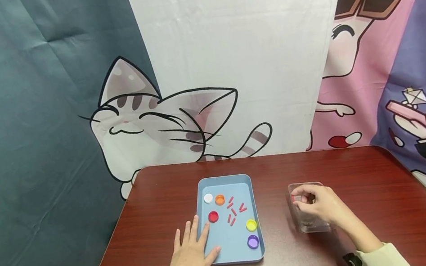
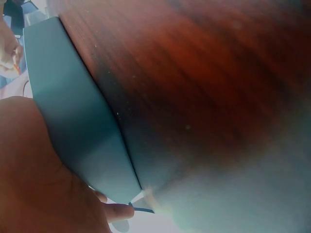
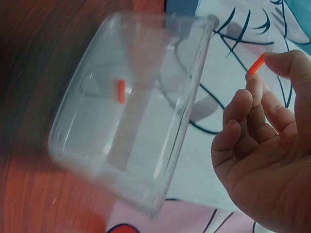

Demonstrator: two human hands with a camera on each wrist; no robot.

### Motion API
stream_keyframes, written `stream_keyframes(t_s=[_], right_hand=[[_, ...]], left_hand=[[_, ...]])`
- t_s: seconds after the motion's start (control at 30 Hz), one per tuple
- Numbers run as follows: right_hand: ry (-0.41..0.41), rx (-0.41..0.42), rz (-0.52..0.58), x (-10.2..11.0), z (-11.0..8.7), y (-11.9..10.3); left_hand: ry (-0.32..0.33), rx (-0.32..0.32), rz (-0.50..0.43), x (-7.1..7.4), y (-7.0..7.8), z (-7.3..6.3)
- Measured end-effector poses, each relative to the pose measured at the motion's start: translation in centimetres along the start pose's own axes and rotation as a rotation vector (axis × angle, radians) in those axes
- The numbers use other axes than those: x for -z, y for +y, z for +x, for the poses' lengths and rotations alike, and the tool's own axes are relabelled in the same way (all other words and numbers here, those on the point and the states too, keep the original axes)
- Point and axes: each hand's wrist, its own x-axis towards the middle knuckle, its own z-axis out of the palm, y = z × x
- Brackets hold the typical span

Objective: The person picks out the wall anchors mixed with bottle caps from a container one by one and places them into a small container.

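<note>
My right hand (image 1: 323, 203) is over a clear plastic box (image 1: 315, 227) and pinches a small red stick (image 3: 256, 64) between thumb and index finger. In the right wrist view, another red piece (image 3: 121, 91) shows through the box wall; whether it lies inside or is a reflection, I cannot tell. My left hand (image 1: 191, 254) rests on the left rim of a light blue tray (image 1: 234, 256), its fingers spread and straight. Several red sticks (image 1: 233, 212) are scattered in the tray, to the right of a red round cap (image 1: 213, 216).
Also in the tray are a white cap (image 1: 208, 198), an orange cap (image 1: 219, 200), a yellow cap (image 1: 251, 225) and a purple cap (image 1: 253, 242). Tray and box stand apart on a brown wooden table (image 1: 270, 179). Behind it hangs a printed cartoon curtain (image 1: 224, 36).
</note>
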Motion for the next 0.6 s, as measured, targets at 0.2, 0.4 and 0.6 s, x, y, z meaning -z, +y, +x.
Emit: stream_keyframes(t_s=[0.2,0.4,0.6], right_hand=[[0.016,-0.051,-0.021,1.3,-0.5,1.1],[0.034,-0.034,-0.046,1.9,-0.9,2.2],[0.025,-0.068,-0.054,2.2,-1.2,3.2]], left_hand=[[0.003,-0.001,0.008,0.1,0.1,0.0],[0.008,-0.003,0.012,0.0,0.0,0.0],[0.006,-0.003,0.016,0.0,0.1,0.0]])
